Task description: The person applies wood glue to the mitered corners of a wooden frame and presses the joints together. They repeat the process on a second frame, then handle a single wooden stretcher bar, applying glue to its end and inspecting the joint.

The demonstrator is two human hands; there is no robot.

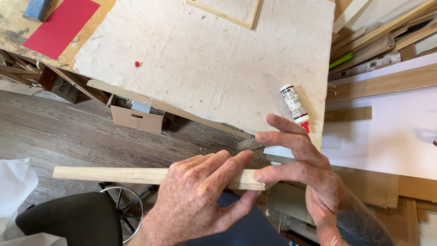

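My left hand point(200, 196) grips a pale wooden strip point(114, 175) near its right end and holds it level over the floor, in front of the workbench. My right hand point(305, 168) is at that same end, its fingers spread and a fingertip pressed on the strip's end face. A small white glue bottle point(294, 104) with a red tip lies on the bench's paper-covered top point(205, 59), just beyond my right fingers. A tiny red cap point(136, 64) rests on the paper farther left.
A wooden frame point(227, 13) lies at the bench's far edge. A red sheet point(61, 27) and blue block point(36, 8) sit far left. Wooden mouldings point(382, 41) pile up at right beside white board point(387, 132). Below are a cardboard box point(136, 117) and black stool point(73, 218).
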